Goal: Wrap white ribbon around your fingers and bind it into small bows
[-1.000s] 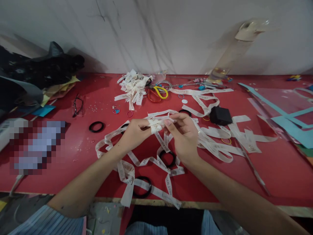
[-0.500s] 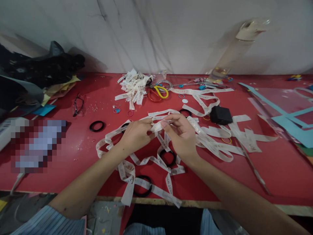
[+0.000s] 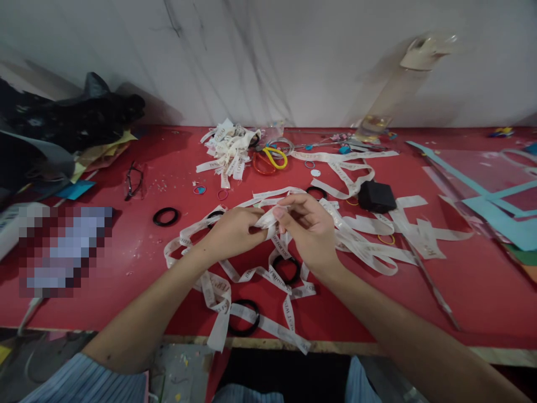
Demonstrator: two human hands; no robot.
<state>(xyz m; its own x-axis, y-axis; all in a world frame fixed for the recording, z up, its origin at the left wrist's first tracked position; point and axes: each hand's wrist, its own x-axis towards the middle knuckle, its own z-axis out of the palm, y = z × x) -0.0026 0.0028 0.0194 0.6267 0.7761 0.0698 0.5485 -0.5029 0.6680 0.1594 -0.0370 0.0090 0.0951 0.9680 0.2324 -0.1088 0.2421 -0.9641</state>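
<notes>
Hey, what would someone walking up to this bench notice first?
Probably the two hands at the centre, the left hand and right hand pinching a folded piece of printed white ribbon between them above the red table. Long loops of the same ribbon sprawl around them among black rings. Farther back lie a pile of cut ribbon pieces and the yellow-handled scissors.

Bare forearms and hands; a blue-striped sleeve (image 3: 84,383) covers the left upper arm.
</notes>
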